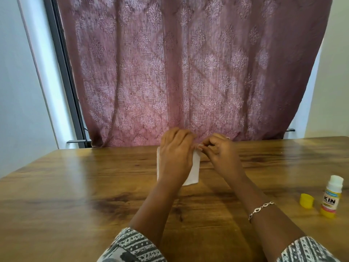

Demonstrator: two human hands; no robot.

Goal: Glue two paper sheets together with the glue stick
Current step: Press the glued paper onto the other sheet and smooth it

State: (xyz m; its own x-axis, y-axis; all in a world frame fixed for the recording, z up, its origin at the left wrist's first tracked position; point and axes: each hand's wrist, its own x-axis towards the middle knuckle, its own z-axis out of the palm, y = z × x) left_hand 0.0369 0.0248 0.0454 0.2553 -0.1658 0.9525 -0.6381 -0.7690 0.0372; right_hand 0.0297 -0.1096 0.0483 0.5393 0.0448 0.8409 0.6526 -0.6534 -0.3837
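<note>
White paper (pixel 194 172) lies flat on the wooden table (pixel 75 186) near its far edge; I cannot tell one sheet from two. My left hand (pixel 176 152) lies palm down over most of it, fingers pressing it to the table. My right hand (pixel 220 150) pinches the paper's far right corner between thumb and curled fingers. The glue stick (pixel 330 197) stands upright and uncapped at the table's right edge, white tip exposed. Its yellow cap (pixel 306 200) sits just left of it.
A patterned mauve curtain (pixel 188 72) hangs right behind the table's far edge. A dark window frame (pixel 64 72) and white wall are at the left. A bracelet is on my right wrist.
</note>
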